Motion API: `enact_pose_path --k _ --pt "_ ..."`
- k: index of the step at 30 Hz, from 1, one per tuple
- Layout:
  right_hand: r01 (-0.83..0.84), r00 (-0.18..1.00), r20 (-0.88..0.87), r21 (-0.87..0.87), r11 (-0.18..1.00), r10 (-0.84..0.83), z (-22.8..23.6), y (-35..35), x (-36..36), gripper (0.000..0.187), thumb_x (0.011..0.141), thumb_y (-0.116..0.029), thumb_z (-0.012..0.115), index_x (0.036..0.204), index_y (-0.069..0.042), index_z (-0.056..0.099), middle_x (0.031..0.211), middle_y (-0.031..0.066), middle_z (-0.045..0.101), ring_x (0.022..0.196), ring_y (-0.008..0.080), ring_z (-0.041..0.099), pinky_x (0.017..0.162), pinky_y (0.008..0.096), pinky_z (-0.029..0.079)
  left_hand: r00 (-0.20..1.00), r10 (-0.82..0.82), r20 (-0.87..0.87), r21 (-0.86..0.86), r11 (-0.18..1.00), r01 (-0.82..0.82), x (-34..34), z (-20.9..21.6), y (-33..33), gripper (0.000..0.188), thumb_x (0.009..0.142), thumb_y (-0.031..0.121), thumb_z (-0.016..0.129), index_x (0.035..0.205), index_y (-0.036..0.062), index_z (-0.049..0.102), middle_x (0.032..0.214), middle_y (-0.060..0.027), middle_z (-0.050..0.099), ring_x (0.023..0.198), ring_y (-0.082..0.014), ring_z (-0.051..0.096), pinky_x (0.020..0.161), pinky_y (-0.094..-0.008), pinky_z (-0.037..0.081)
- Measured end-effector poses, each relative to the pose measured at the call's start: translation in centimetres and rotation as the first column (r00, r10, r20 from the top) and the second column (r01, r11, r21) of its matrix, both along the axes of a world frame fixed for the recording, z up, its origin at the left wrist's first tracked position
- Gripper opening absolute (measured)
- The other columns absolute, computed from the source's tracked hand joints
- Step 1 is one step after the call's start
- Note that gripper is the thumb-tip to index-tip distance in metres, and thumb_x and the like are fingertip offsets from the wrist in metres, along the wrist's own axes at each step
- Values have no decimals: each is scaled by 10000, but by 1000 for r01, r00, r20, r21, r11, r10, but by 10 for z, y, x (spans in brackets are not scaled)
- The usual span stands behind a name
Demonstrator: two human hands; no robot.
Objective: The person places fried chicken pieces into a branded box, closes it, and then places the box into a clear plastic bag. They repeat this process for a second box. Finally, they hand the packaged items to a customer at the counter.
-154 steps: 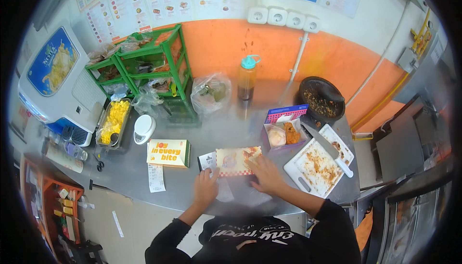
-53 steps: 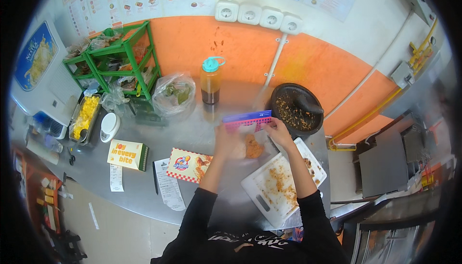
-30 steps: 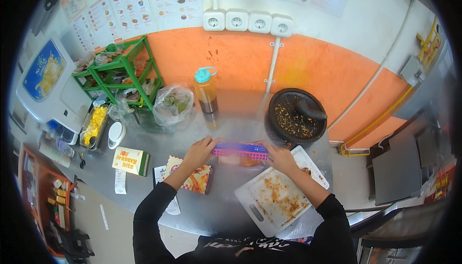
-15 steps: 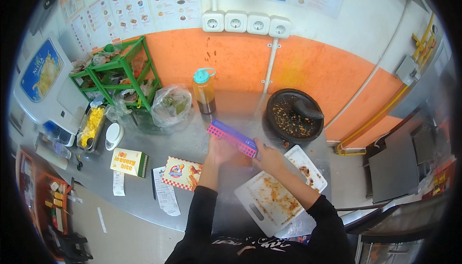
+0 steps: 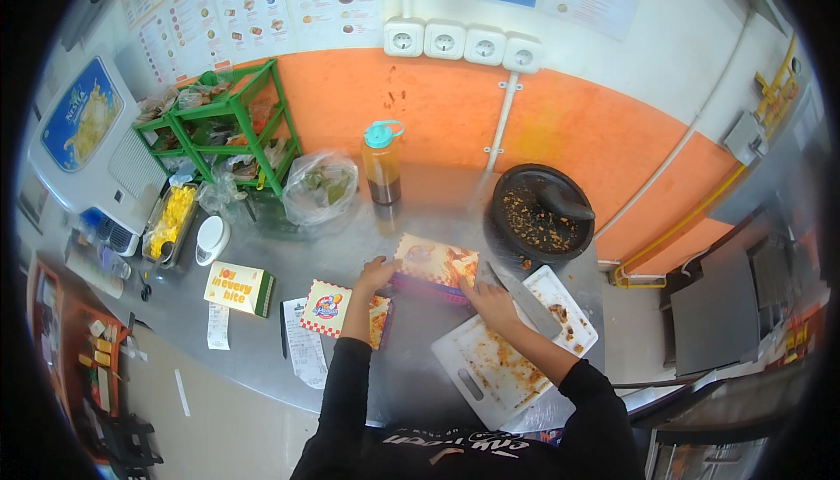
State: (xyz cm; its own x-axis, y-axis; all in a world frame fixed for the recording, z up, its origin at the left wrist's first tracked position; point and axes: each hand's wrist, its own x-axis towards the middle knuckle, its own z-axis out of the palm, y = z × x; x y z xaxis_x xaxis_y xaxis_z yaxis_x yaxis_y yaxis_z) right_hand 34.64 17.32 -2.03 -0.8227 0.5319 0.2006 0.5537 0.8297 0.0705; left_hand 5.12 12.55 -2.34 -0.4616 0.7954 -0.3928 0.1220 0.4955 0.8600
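Observation:
A flat cardboard food box point(image 5: 437, 259) is between my hands over the steel table, its top printed with food in yellow and orange and its near side purple. My left hand point(image 5: 376, 276) grips its left end. At the near right corner, the fingers of my right hand point(image 5: 488, 301) close on it. A similar box point(image 5: 322, 307) with a red checked edge lies on the table, partly hidden by my left forearm. Close to my right hand, a broad-bladed knife point(image 5: 538, 307) lies across a white cutting board point(image 5: 499, 349) covered in brown food residue.
Behind my right hand stands a dark stone mortar point(image 5: 538, 213) with a pestle. A bottle point(image 5: 382, 165) and a plastic bag of leaves point(image 5: 319, 187) stand farther back. To the left are a yellow-and-green box point(image 5: 238, 287), paper slips point(image 5: 302, 349), a scale point(image 5: 212, 239) and a green rack point(image 5: 236, 126).
The box has turned from showing its purple and pink side to lying printed top up. My left hand has moved to its left end. The knife now shows beside my right hand.

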Motion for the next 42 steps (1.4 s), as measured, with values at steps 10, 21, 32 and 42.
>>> enact_pose_path --k 10,21,32,42 --pt "-128 956 -271 -50 991 110 51 12 -55 759 688 -211 716 1377 -161 401 1187 229 527 1125 386 512 914 491 437 683 41 -729 151 983 102 70 35 -18 182 795 113 625 960 70 559 1006 -138 564 982 -324 584 818 -484 463" --pt "-161 986 -63 -209 964 151 37 30 -84 786 652 -287 746 1349 -96 435 1306 230 408 1151 423 442 917 481 446 285 17 -958 128 918 376 119 -31 -71 458 744 114 608 1198 80 561 968 -106 560 956 -268 536 807 -386 417" --pt "-196 980 -63 -108 975 190 30 33 -81 734 703 -311 698 1357 -96 443 1304 241 413 1115 417 453 900 487 450 375 -31 -926 120 919 374 117 -29 -64 619 744 248 581 1332 97 459 1039 -99 509 968 -253 484 793 -402 390" --pt "-165 986 -32 -32 986 164 20 32 -82 734 747 -311 686 1390 -110 395 1335 246 385 1162 434 412 976 507 398 432 8 -902 176 920 350 114 -36 -55 580 724 258 564 1280 116 482 1044 -127 506 984 -270 479 857 -447 378"
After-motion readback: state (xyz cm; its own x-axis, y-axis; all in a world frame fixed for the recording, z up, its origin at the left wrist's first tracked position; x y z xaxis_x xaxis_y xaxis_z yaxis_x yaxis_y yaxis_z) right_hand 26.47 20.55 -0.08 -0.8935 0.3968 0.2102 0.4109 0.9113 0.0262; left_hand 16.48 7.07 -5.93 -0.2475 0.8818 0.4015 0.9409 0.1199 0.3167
